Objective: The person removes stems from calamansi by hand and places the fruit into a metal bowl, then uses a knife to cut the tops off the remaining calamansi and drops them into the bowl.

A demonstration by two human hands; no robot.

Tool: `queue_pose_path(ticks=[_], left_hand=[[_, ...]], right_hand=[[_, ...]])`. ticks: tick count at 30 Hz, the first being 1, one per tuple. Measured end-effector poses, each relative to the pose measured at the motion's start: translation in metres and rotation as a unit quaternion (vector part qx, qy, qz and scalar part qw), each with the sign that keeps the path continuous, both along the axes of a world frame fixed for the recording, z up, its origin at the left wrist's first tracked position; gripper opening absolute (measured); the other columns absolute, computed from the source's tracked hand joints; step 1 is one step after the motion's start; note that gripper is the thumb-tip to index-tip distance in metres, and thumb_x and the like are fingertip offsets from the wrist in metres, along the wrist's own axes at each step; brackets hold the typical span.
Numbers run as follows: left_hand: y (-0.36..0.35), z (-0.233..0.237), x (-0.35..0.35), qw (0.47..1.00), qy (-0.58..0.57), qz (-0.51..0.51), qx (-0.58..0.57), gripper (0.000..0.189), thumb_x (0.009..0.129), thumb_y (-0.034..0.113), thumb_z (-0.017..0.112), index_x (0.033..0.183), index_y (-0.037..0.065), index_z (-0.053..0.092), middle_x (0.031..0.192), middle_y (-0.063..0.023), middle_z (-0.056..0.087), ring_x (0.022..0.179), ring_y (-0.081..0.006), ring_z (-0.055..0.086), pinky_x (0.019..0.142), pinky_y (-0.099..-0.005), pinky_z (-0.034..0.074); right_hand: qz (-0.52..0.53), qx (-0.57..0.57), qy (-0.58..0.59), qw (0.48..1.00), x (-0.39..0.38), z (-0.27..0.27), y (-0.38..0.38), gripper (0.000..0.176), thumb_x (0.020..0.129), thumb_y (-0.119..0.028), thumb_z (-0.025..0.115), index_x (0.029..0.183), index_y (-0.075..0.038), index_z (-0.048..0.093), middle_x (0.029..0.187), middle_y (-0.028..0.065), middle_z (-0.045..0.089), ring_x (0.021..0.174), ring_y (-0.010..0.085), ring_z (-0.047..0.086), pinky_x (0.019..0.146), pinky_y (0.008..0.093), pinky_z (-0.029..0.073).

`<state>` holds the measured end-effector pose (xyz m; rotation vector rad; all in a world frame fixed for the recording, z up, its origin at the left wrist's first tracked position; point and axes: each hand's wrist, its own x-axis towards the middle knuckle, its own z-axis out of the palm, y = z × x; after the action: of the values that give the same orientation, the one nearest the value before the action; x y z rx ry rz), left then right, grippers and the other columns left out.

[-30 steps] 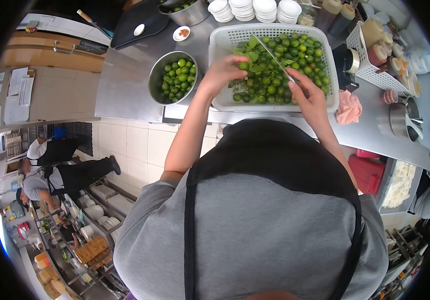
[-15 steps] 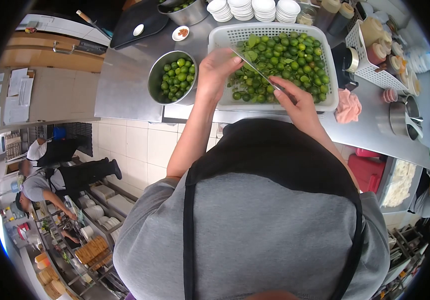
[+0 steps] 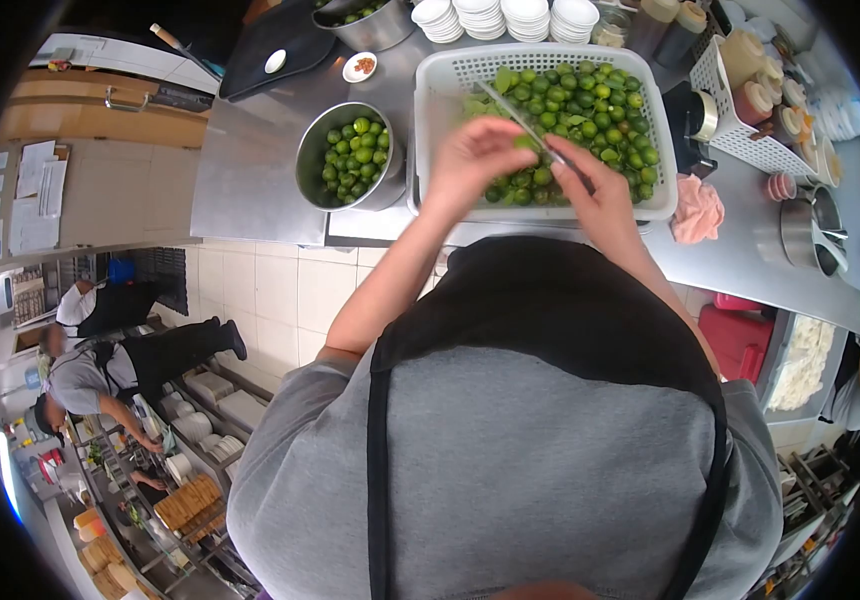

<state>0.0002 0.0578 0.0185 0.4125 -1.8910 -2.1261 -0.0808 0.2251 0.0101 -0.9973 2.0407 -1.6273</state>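
My right hand (image 3: 595,182) grips a knife (image 3: 520,118), its blade slanting up and to the left over a white plastic basket (image 3: 426,90). My left hand (image 3: 475,165) is slightly blurred above the basket's left part, fingers pinched together close to the blade. A green lime (image 3: 526,144) shows at its fingertips. Small green limes (image 3: 590,105) fill much of the basket, with some leaves and stems among them on the left. To the left of the basket stands a metal pot (image 3: 302,165) holding more limes (image 3: 355,160).
A small white dish (image 3: 360,67) with reddish bits sits behind the pot. Stacks of white dishes (image 3: 480,18) line the back. A pink cloth (image 3: 697,210) lies right of the basket, near a bottle basket (image 3: 750,140). Other people (image 3: 85,385) work at the far left.
My left hand has moved right and down, from the basket's left rim to beside the blade. The knife has shifted slightly; my right hand stays nearly in place.
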Motion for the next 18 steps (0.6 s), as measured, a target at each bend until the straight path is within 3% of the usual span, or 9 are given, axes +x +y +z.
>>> queue_pose_path(ticks=[3,5,10,13,18], left_hand=[[0.009,-0.006,-0.002,0.999,-0.023,0.020,0.011,0.025,0.077,-0.003,0.062,0.100,0.005,0.062,0.083,-0.0017,0.065,0.074,-0.0094,0.060,0.069,-0.0228,0.048],[-0.009,-0.016,-0.007,0.996,0.027,0.073,0.036,0.024,0.078,-0.002,0.061,0.101,0.004,0.061,0.085,-0.0024,0.064,0.076,-0.0097,0.060,0.069,-0.0235,0.048],[-0.033,-0.007,-0.006,0.989,0.090,0.116,0.033,0.022,0.079,-0.001,0.063,0.100,-0.001,0.059,0.091,-0.0070,0.062,0.081,-0.0127,0.059,0.076,-0.0285,0.050],[-0.032,-0.004,-0.008,0.982,0.091,0.157,0.050,0.025,0.074,-0.002,0.067,0.098,-0.004,0.060,0.088,-0.0080,0.064,0.078,-0.0148,0.060,0.075,-0.0274,0.050],[-0.030,-0.015,-0.009,0.986,0.078,0.146,0.009,0.020,0.076,-0.003,0.064,0.095,-0.002,0.059,0.088,-0.0072,0.063,0.080,-0.0136,0.060,0.076,-0.0273,0.049]], right_hand=[[-0.025,0.006,-0.043,0.999,-0.009,0.004,-0.005,0.030,0.088,-0.015,0.056,0.116,-0.005,0.056,0.101,0.0077,0.065,0.080,0.0079,0.058,0.071,0.0217,0.045],[-0.023,0.008,-0.037,0.999,-0.010,0.011,-0.002,0.030,0.088,-0.015,0.055,0.117,-0.005,0.056,0.100,0.0064,0.065,0.078,0.0062,0.056,0.070,0.0206,0.044],[0.030,-0.002,-0.088,0.996,0.001,0.006,0.005,0.032,0.089,-0.015,0.055,0.118,-0.003,0.055,0.107,0.0079,0.063,0.089,0.0087,0.057,0.077,0.0223,0.044],[0.047,-0.008,-0.071,0.996,0.005,0.000,0.007,0.032,0.089,-0.015,0.055,0.118,-0.003,0.054,0.109,0.0086,0.063,0.091,0.0105,0.058,0.078,0.0231,0.044],[0.036,0.010,-0.064,0.997,0.004,0.001,0.004,0.031,0.089,-0.017,0.055,0.117,-0.004,0.055,0.108,0.0088,0.063,0.088,0.0129,0.060,0.076,0.0248,0.046]])
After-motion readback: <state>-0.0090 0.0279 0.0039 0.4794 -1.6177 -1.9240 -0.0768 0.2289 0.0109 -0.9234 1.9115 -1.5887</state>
